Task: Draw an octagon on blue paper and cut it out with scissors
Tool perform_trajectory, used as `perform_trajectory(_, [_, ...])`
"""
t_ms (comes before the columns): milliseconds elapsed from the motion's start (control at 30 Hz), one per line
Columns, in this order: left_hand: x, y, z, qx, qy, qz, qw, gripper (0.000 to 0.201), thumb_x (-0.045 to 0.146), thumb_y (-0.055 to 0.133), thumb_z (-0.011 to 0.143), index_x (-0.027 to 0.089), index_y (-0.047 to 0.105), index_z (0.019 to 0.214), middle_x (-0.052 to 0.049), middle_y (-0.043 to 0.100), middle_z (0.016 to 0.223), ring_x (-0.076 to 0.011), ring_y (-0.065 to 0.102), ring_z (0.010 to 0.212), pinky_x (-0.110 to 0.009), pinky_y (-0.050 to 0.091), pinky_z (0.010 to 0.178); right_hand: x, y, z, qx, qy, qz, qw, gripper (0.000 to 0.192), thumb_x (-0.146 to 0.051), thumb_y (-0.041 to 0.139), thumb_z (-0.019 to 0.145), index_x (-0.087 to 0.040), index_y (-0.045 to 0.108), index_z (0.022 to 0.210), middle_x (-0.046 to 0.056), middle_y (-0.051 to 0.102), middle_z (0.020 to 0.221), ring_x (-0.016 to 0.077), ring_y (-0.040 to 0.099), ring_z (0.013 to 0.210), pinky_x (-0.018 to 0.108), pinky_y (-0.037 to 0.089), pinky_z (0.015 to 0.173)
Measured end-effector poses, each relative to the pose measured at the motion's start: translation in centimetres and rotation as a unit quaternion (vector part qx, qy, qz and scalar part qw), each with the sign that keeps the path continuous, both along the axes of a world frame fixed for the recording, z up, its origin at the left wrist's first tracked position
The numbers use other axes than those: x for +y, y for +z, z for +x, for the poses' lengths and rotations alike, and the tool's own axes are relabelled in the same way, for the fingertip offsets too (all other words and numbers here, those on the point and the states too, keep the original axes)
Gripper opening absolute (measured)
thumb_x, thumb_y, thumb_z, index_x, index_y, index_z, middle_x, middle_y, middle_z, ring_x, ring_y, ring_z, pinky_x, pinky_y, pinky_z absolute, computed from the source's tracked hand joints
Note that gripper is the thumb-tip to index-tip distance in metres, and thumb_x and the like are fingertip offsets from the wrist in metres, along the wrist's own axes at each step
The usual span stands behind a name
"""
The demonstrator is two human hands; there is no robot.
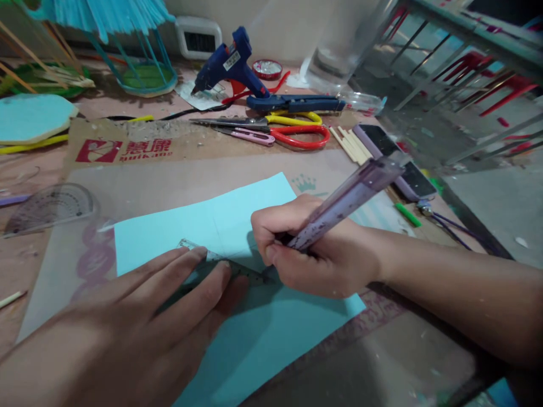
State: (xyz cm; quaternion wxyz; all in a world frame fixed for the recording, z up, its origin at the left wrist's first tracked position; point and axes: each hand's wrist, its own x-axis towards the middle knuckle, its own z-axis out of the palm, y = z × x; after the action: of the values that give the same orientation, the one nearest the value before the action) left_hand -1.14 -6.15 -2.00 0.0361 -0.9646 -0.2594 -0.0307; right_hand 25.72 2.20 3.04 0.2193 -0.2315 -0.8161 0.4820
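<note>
A sheet of light blue paper lies at an angle on a cardboard and plastic-covered work surface. My left hand is spread flat, its fingertips pressing a clear ruler onto the paper. My right hand grips a purple patterned pen, which leans up to the right. Its tip is close to the ruler's right end; the fingers partly hide its lower part. Faint lines show on the paper above the ruler.
Behind the paper lie red-and-yellow-handled scissors, a blue utility knife and a blue glue gun. A clear protractor is at left. Pale sticks and a dark, purple-edged object sit at right, near the table edge.
</note>
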Motion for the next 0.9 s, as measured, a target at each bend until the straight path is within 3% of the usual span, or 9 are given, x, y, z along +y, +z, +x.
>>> perform_trajectory(133, [0.13,-0.22,-0.11,-0.011,-0.020,-0.008,1.000,0.063,0.038,0.067,0.073,0.027,0.061,0.135,-0.011,0.049,0.149,-0.0439,0.046,0.134,-0.060,0.030,0.117,0.06,0.12,0.05,-0.009,0.006,0.019,1.000,0.026,-0.005,0.051,0.076,-0.021,0.034,0.064,-0.007,0.038,0.058,0.0071,0.029,0.057,0.020,0.026,0.051])
perform_trajectory(267, [0.11,-0.25,-0.41,-0.036,-0.016,-0.012,0.999,0.070,0.031,0.065,0.073,0.027,0.054,0.142,-0.009,0.055,0.143,-0.0409,0.042,0.138,-0.053,0.026,0.122,0.15,0.14,0.15,-0.014,0.008,0.027,0.999,0.025,-0.006,0.051,0.076,-0.021,0.034,0.064,-0.006,0.037,0.060,0.0079,0.027,0.060,0.020,0.025,0.052])
perform_trajectory(400, [0.11,-0.34,-0.60,-0.022,-0.031,-0.016,0.999,0.064,0.035,0.061,0.079,0.028,0.053,0.142,-0.007,0.053,0.145,-0.0403,0.045,0.136,-0.057,0.025,0.122,0.13,0.20,0.14,-0.019,0.009,0.024,0.999,0.025,-0.007,0.050,0.076,-0.021,0.033,0.064,-0.006,0.037,0.061,0.0086,0.027,0.061,0.020,0.026,0.053])
perform_trajectory(500, [0.20,-0.45,-0.53,-0.009,-0.030,-0.013,0.999,0.071,0.036,0.060,0.080,0.027,0.046,0.149,-0.007,0.054,0.146,-0.0402,0.046,0.136,-0.058,0.027,0.121,0.09,0.21,0.18,-0.021,0.011,0.017,1.000,0.025,-0.007,0.050,0.076,-0.022,0.032,0.064,-0.006,0.036,0.061,0.0090,0.026,0.062,0.020,0.026,0.053])
perform_trajectory(667, [0.24,-0.35,-0.63,-0.050,-0.021,-0.034,0.998,0.067,0.038,0.062,0.081,0.029,0.049,0.146,-0.005,0.052,0.149,-0.0372,0.040,0.141,-0.049,0.019,0.126,0.15,0.20,0.30,-0.016,0.019,0.012,1.000,0.026,-0.007,0.050,0.075,-0.022,0.032,0.064,-0.006,0.034,0.061,0.0094,0.025,0.062,0.021,0.025,0.053])
perform_trajectory(900, [0.50,0.08,-0.57,-0.076,-0.005,-0.047,0.996,0.090,0.042,0.058,0.086,0.026,0.012,0.161,-0.004,0.059,0.139,-0.0319,0.034,0.144,-0.041,0.013,0.127,0.18,0.06,0.17,-0.010,0.017,0.011,1.000,0.028,-0.007,0.048,0.076,-0.023,0.029,0.064,-0.006,0.029,0.062,0.0097,0.024,0.063,0.022,0.024,0.053])
